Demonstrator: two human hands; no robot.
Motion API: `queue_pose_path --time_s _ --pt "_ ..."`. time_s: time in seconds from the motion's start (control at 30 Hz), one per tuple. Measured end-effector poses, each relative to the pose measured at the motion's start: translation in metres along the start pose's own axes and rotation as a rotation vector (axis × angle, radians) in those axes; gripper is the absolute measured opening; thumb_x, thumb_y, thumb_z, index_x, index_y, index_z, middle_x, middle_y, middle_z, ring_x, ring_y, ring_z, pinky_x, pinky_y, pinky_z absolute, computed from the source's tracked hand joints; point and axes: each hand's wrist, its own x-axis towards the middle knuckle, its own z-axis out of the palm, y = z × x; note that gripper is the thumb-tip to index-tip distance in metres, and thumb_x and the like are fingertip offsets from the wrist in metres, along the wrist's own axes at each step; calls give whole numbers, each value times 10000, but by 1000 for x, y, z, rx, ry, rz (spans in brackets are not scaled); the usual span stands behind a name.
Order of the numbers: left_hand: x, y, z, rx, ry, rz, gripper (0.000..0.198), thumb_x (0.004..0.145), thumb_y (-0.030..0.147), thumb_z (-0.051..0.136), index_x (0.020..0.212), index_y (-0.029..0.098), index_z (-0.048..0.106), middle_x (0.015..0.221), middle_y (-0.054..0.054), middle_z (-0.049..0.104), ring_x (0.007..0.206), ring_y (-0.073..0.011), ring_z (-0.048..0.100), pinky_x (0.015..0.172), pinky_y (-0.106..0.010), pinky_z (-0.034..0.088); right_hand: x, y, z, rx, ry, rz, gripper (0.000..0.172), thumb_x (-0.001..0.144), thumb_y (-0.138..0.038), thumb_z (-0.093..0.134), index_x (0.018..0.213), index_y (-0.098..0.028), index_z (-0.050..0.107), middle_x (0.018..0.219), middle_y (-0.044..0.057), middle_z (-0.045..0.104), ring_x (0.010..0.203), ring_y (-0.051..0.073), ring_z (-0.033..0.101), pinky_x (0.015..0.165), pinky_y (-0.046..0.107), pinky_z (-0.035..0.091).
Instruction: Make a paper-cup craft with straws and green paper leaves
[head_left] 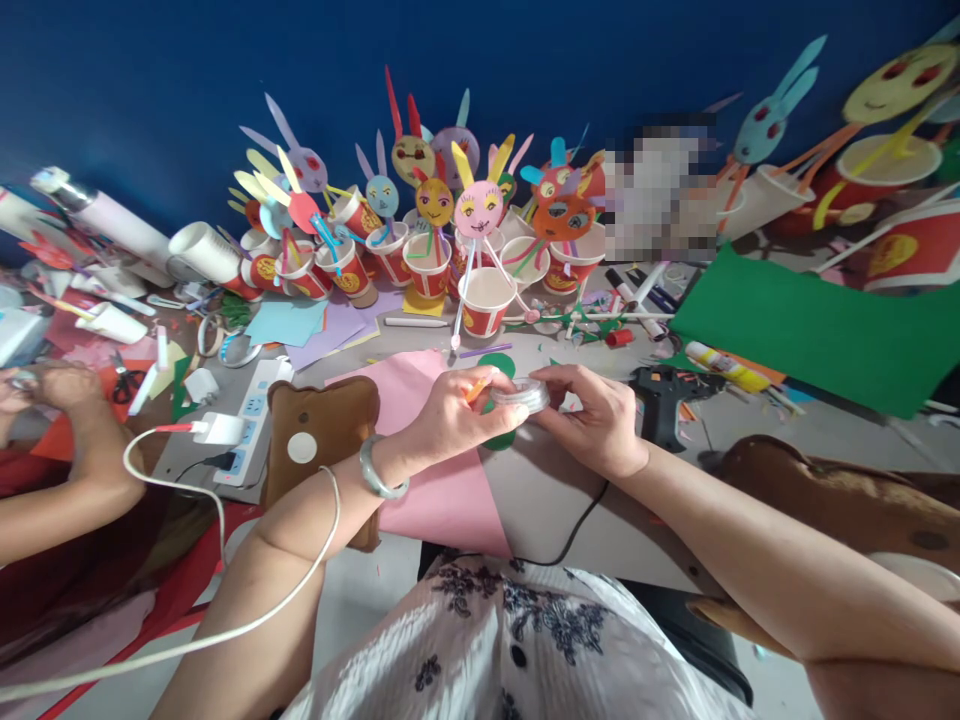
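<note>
My left hand (450,415) is closed around a roll of clear tape (529,396), held above the table in front of me. A small orange strip (477,388) also pokes out between its fingers. From the other side, my right hand (596,418) pinches the roll's edge with thumb and fingertips. Whether a tape end is lifted is too small to tell. Beneath the hands lie a green paper piece (498,430), partly covered, and a large pink sheet (442,500). To the right of my right hand rests a black glue gun (664,400).
Paper cups with paper animal heads (487,305) line the back. A power strip (251,420) and a brown cushion (322,430) lie left; green paper (817,335) lies right. A white cable (300,570) crosses my left forearm. Another person's hand (67,385) is at far left.
</note>
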Motion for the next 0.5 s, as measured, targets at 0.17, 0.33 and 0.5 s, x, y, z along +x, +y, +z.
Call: queue_pose_path --time_s 0.17,0.33,0.5 --pt "3 2 -3 -131 -5 -62 207 743 341 700 796 150 639 686 11 509 639 -102 437 563 -237 351 0 -1 2 137 -130 106 235 865 -335 642 1036 -182 696 854 57 766 670 167 690 626 262 530" --pt "3 0 -5 -69 -19 -11 142 747 281 657 806 153 641 646 31 487 599 -90 415 557 -233 337 0 3 3 180 -278 50 256 952 -308 509 1089 -168 673 844 67 755 641 165 670 611 264 510" --pt "3 -1 -3 64 11 43 157 745 243 648 881 165 645 620 51 475 563 -85 393 531 -227 316 -2 10 3 -37 -255 -60 234 922 -233 503 1092 -178 655 851 74 740 675 198 674 628 287 503"
